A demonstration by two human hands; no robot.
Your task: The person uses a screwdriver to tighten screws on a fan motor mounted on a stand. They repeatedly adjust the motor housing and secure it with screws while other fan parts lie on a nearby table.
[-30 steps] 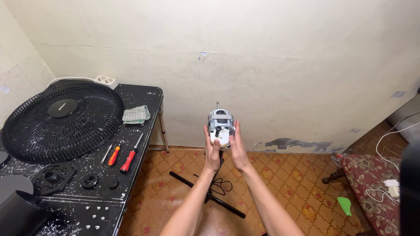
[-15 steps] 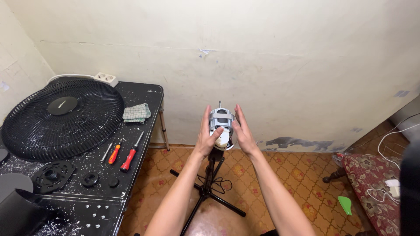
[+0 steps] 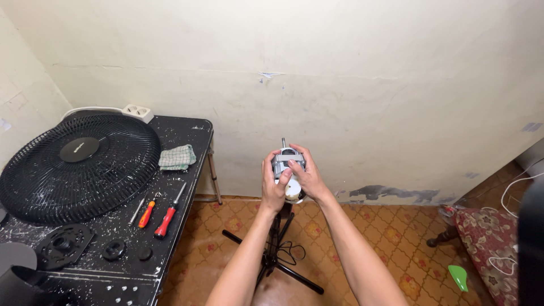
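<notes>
A grey fan motor (image 3: 287,161) with a thin shaft pointing up sits on top of a black stand (image 3: 276,249) that rises from the tiled floor. My left hand (image 3: 273,182) wraps around the motor's left side. My right hand (image 3: 302,174) covers its right side, with fingers curled over the front of the housing. A white round part shows just under the motor between my palms.
A black table (image 3: 170,226) stands at the left with a black fan grille (image 3: 79,164), a checked cloth (image 3: 177,157), red and orange screwdrivers (image 3: 165,214), black plastic rings and small screws. A white power strip (image 3: 137,111) lies at the wall. A patterned cushion (image 3: 492,249) is at the right.
My hands have closed in on the motor: the right fingers now curl over its front. The view has lowered slightly, so the motor sits lower in the picture.
</notes>
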